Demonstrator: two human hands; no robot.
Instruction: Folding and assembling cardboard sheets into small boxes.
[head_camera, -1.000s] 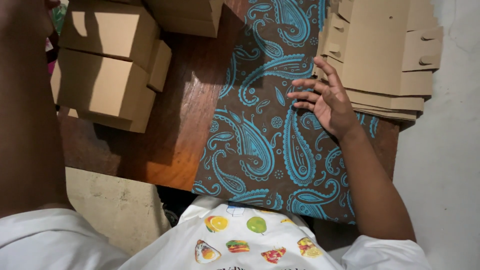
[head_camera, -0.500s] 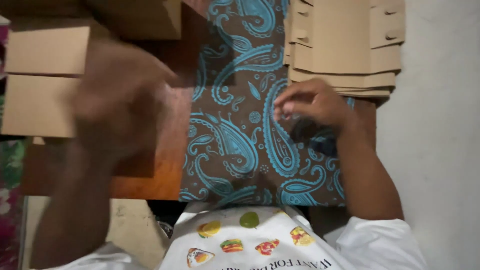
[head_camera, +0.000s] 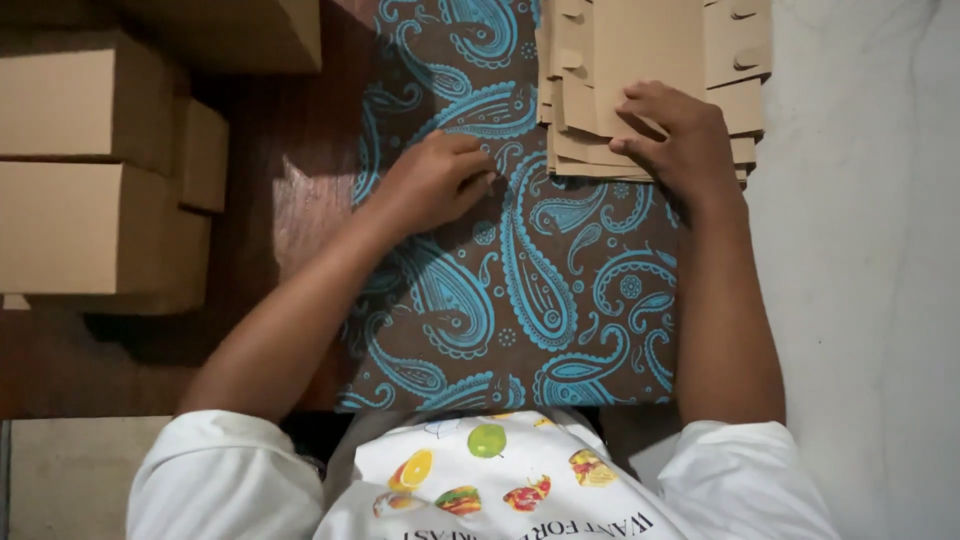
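A stack of flat brown cardboard blanks (head_camera: 650, 60) lies at the far edge of a brown cloth with blue paisley patterns (head_camera: 540, 290). My right hand (head_camera: 675, 135) rests on the near edge of that stack, fingers curled over the top sheet. My left hand (head_camera: 430, 180) lies on the cloth just left of the stack, fingers bent and closed, with nothing visible in it.
Folded brown cardboard boxes (head_camera: 90, 170) are piled on the left of the wooden table (head_camera: 290, 200), with another box (head_camera: 250, 30) at the top. A pale wall or floor (head_camera: 860, 280) runs along the right. My white shirt with fruit prints (head_camera: 500, 480) fills the bottom.
My left arm swung in from the left and its hand now rests on the cloth. My right hand moved up from the cloth onto the cardboard stack.
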